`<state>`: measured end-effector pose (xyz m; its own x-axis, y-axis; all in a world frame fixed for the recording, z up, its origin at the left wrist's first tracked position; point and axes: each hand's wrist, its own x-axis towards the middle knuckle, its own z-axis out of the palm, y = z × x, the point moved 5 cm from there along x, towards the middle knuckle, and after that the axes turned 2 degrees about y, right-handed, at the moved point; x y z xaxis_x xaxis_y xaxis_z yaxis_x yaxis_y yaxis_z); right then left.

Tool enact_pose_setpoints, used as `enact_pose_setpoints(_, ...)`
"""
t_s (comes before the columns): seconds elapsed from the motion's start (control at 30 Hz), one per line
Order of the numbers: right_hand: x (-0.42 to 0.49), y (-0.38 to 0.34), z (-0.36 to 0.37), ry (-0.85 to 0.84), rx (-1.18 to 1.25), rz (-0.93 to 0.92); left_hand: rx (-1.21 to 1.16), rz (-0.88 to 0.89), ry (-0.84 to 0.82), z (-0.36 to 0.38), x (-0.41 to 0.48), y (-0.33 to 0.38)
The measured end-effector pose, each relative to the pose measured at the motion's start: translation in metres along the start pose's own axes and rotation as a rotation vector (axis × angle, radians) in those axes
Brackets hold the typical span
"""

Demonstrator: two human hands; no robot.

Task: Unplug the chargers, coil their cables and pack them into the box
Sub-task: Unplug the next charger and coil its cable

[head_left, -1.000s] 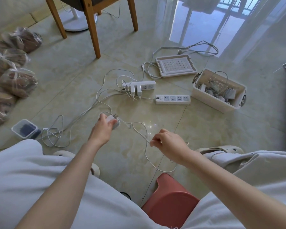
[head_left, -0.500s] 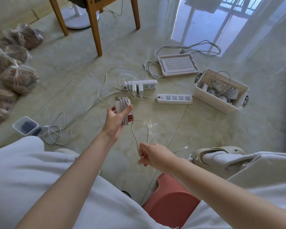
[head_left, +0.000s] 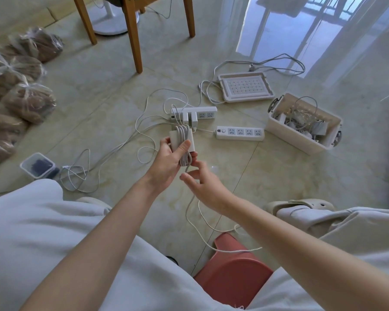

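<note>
My left hand (head_left: 169,161) grips a white charger (head_left: 182,140) with several turns of its white cable wound around it. My right hand (head_left: 206,187) sits just below it and pinches that cable (head_left: 190,212), whose loose tail hangs down across the red stool. Two more white chargers (head_left: 190,117) are plugged into a power strip (head_left: 194,113) on the floor. A second power strip (head_left: 240,132) lies to its right with no plugs in it. The cream box (head_left: 304,123) at the right holds several coiled chargers and cables.
The box lid (head_left: 245,86) lies behind the strips, beside more loose cable. A small clear container (head_left: 37,168) and tangled cable (head_left: 76,173) sit at the left. Bagged items (head_left: 20,86) line the left edge. Wooden chair legs (head_left: 135,37) stand behind. A red stool (head_left: 231,268) is between my knees.
My left hand lifted the charger off the floor and turned it upright, with more cable now wound around it. My right hand moved up close beneath the charger.
</note>
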<state>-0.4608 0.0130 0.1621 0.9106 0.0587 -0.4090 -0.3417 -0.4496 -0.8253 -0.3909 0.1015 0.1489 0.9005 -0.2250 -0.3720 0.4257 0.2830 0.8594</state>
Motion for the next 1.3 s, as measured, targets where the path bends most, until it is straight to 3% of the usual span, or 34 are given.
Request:
enact_pose_setpoints(0.1, 0.003, 0.006, 0.005, 0.070, 0.296, 0.073, -0.028, 0.015, -0.009, 0.001, -0.001, 0.004)
enact_pose_setpoints(0.37, 0.002, 0.006, -0.019, 0.235, 0.194, -0.087, -0.189, 0.021, 0.138, -0.012, 0.002, 0.005)
enact_pose_setpoints(0.5, -0.003, -0.001, -0.005, 0.058, 0.043, -0.116, -0.404, -0.083, 0.115, 0.003, -0.006, 0.010)
enact_pose_setpoints(0.63, -0.011, 0.014, 0.011, -0.160, -0.410, -0.233, -0.512, -0.208, -0.070, 0.012, -0.016, 0.027)
enact_pose_setpoints(0.8, -0.004, 0.032, -0.024, -0.157, -0.604, -0.203, -0.326, -0.321, -0.297, 0.013, -0.033, 0.037)
enact_pose_setpoints(0.97, 0.004, 0.025, -0.063, -0.095, -0.713, -0.188, 0.474, -0.258, -0.690, 0.012, -0.042, 0.030)
enact_pose_setpoints(1.1, 0.011, -0.001, -0.068, -0.028, -0.880, -0.335, 0.875, -0.265, -0.609, 0.008, -0.042, 0.023)
enact_pose_setpoints(1.3, 0.016, -0.010, -0.091, 0.178, -0.920, -0.297, 1.071, -0.130, -0.374, -0.020, -0.028, 0.033)
